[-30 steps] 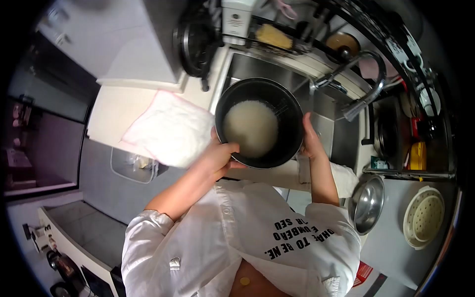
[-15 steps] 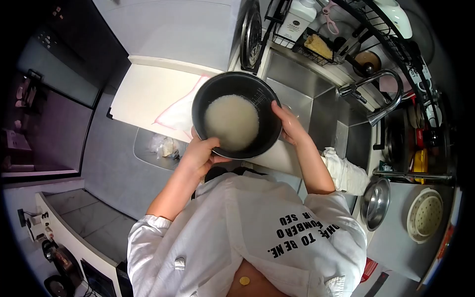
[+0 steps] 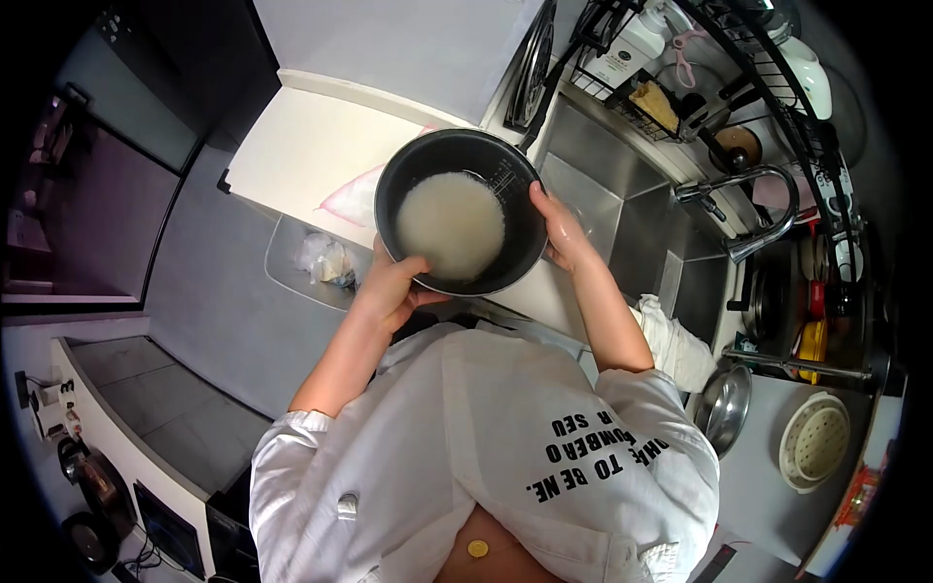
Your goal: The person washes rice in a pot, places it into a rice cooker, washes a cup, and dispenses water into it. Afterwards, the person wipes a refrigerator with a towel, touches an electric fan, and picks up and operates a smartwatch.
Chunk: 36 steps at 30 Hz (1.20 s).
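Observation:
A dark round inner pot [image 3: 520, 228] with measuring marks on its inside wall is held over the counter edge. In it lies rice under cloudy water [image 3: 450, 225]. My left hand [image 3: 392, 290] grips the lower left rim, thumb over the edge and fingers underneath. On the right side of the rim, my right hand [image 3: 562, 231] is closed with its thumb on top. Partly behind the pot, a white cloth with a pink edge [image 3: 355, 197] lies on the white counter [image 3: 292, 146].
Right of the pot is a steel sink [image 3: 593, 160] with a curved faucet [image 3: 768, 209]. A white towel [image 3: 675, 350] hangs at its front edge. A metal bowl [image 3: 724, 408] and a cream colander [image 3: 814, 442] stand lower right. A bin [image 3: 292, 277] is at left.
The view has shifted and turned a little, so the sink and counter sit differently in the frame. Both hands still hold the pot, which appears slightly higher and further left.

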{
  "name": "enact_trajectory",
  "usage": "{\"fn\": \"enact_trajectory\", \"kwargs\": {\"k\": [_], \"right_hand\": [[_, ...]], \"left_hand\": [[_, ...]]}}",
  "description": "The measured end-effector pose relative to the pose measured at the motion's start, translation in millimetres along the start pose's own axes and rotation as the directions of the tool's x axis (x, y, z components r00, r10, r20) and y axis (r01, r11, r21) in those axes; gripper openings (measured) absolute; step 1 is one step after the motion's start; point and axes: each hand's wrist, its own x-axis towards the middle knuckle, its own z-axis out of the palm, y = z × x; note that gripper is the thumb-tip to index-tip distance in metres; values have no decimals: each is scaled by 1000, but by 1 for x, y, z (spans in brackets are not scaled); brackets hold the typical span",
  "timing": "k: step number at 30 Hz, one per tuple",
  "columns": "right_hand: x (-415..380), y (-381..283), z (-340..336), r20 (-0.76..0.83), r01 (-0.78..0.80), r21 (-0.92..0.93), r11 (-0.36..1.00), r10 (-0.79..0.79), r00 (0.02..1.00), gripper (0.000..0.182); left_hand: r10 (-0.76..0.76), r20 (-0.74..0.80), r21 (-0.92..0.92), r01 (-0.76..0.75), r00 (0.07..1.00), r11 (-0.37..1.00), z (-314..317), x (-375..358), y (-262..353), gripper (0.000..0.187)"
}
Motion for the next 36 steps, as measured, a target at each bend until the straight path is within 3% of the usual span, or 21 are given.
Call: {"fn": "enact_trajectory", "kwargs": {"k": [6,9,12,17,20,22,24,26,27,28,29,31,33,35,36], "right_hand": [[6,8,-1,-80,4,42,999,0,997,60],[10,16,-8,-84,6,70,998,0,996,61],[4,17,-6,-92,32,54,998,-27,995,64],[-14,3,8,-80,-38,35,999,41,996,67],[-19,3,17,-179,-40,10,999,41,983,66],[-3,30,-17,-137,-27,11,1000,29,990,69],[-8,39,-25,-154,-6,-79,997,-6,988,75],[-10,72,-65,-254,26,-406,914,-140,957,72],[-14,97,-95,-298,-2,-708,706,-296,908,71],[-29,119,-123,-265,-81,-925,372,-476,839,70],[-50,138,-153,-258,-219,-966,138,-593,763,69],[-98,164,-200,-354,-452,-891,38,-681,642,76],[-137,180,-222,-718,-784,-605,138,-521,462,81],[-148,208,-233,-820,-779,-558,286,-338,463,82],[-148,218,-230,-805,-774,-572,273,-368,465,82]], "left_hand": [[36,49,-82,-32,998,996,-10,-17,-2,59],[51,106,-250,-23,993,968,-37,-17,-14,54],[-10,74,-407,39,997,913,-67,-10,-33,49],[-44,-41,-444,21,998,896,-89,-4,-42,33],[-14,-74,-493,-24,997,870,-98,-2,-46,25],[1,-72,-503,-37,997,864,-100,-1,-47,25],[32,-65,-508,-61,997,859,-102,-1,-48,26],[23,-80,-519,-61,997,853,-107,-4,-48,26],[25,-94,-528,-71,995,846,-108,-4,-48,27],[24,-89,-527,-68,996,847,-111,-4,-47,27],[32,-116,-519,-88,993,850,-116,-5,-47,27],[38,-139,-509,-104,990,854,-123,-6,-47,27],[54,-178,-497,-137,983,857,-129,-4,-44,27],[78,-160,-462,-144,984,875,-133,3,-40,27],[99,-145,-435,-153,984,887,-133,6,-38,27]]}}
